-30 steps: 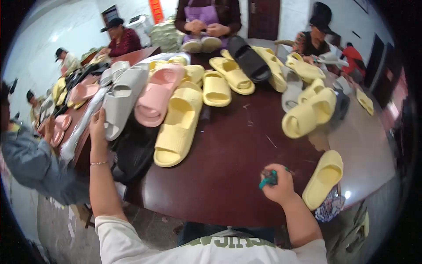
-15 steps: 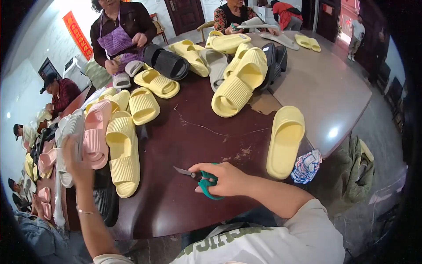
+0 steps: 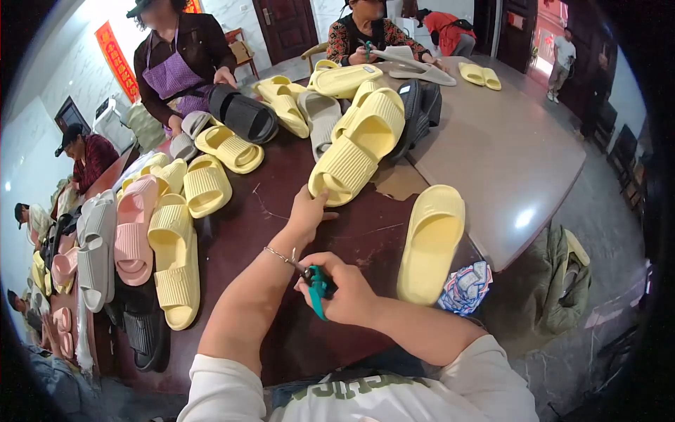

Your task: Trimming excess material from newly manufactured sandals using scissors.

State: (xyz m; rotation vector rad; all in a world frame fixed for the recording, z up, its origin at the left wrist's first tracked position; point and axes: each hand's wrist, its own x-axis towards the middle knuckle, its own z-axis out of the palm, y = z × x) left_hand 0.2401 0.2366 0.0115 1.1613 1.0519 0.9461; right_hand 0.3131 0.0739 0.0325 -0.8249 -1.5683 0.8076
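Note:
My left hand reaches forward and grips the toe end of a yellow slipper, its thumb at the open toe. That slipper lies at the front of a heap, overlapping another yellow one behind it. In my right hand are green-handled scissors, the blades pointing up beside my left wrist, which bears a bracelet. A single yellow slipper rests on the table to the right of my right hand, its toe end away from me.
Yellow, pink, grey and black slippers line the table's left side. A crumpled patterned packet sits at the right edge. Across the dark red table, one person in a purple apron and another with scissors handle slippers.
My left hand has swung from the slippers at the left to the yellow slipper in the middle and taken hold of it. The scissors have turned upward in my right hand.

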